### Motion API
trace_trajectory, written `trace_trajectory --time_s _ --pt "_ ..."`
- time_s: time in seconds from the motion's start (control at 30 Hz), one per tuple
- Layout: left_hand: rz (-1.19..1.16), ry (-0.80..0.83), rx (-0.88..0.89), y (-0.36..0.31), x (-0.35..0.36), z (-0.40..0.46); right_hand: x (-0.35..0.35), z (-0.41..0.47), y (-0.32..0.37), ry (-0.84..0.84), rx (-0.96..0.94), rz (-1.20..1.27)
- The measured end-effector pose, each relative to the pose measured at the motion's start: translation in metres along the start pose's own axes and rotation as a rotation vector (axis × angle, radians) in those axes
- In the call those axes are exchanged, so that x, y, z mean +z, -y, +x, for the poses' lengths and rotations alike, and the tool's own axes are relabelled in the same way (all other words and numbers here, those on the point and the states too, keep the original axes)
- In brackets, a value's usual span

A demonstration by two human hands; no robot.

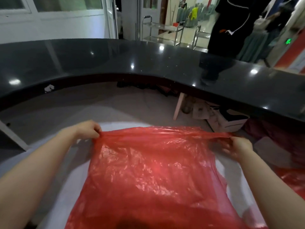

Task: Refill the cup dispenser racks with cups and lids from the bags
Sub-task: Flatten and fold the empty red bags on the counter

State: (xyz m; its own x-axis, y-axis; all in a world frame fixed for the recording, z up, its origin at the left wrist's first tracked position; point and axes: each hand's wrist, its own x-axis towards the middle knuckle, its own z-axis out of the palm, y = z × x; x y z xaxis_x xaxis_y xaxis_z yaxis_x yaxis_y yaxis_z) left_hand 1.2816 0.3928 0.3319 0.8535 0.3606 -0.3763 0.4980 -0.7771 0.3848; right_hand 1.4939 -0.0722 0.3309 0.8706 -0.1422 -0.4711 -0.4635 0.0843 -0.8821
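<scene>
A large red translucent plastic bag (148, 171) is stretched flat in front of me, over a white surface (69, 179). My left hand (90, 128) pinches the bag's far left corner. My right hand (237, 146) grips the far right corner, which is pulled out into a thin strip. The bag's top edge runs taut between both hands. No cups, lids or dispenser racks are visible, and what the bag holds cannot be made out.
A curved glossy black counter (148, 63) runs across the view beyond the bag. Under it lie a white box (226, 121) and clutter. A person in dark clothes (231, 25) stands behind the counter at right. More red plastic (293, 180) lies at the right edge.
</scene>
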Motion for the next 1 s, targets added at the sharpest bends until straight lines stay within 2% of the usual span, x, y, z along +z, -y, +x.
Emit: trace_trajectory --time_s 0.13,0.23,0.37,0.47,0.57,0.63,0.73,0.8,1.0 --pt "0.439 -0.083 -0.057 -0.022 -0.005 0.005 -0.001 0.0 0.004 -0.03 -0.004 -0.001" --pt "0.557 -0.06 -0.148 -0.033 -0.001 0.006 0.0 -0.005 0.005 -0.051 -0.063 -0.151" --pt "0.624 -0.009 -0.113 -0.038 0.012 0.008 -0.007 -0.01 -0.005 -0.141 -0.375 -0.684" --pt "0.597 -0.057 -0.032 -0.043 0.016 0.009 0.009 -0.027 -0.011 -0.131 -0.667 -0.833" --pt "0.557 -0.114 0.033 -0.053 0.015 0.006 0.045 -0.046 -0.015 0.056 -1.004 -0.887" --pt "0.51 -0.148 0.079 -0.059 0.016 0.004 0.072 -0.055 -0.016 0.284 -1.098 -0.992" --pt "0.503 -0.18 0.171 -0.068 0.014 0.001 0.117 -0.066 -0.022 0.614 -1.053 -1.208" --pt "0.563 -0.161 0.217 -0.075 0.011 -0.002 0.145 -0.074 -0.024 0.747 -1.027 -1.322" --pt "0.662 -0.145 0.258 -0.074 0.001 -0.001 0.186 -0.086 -0.033 0.882 -1.005 -1.418"
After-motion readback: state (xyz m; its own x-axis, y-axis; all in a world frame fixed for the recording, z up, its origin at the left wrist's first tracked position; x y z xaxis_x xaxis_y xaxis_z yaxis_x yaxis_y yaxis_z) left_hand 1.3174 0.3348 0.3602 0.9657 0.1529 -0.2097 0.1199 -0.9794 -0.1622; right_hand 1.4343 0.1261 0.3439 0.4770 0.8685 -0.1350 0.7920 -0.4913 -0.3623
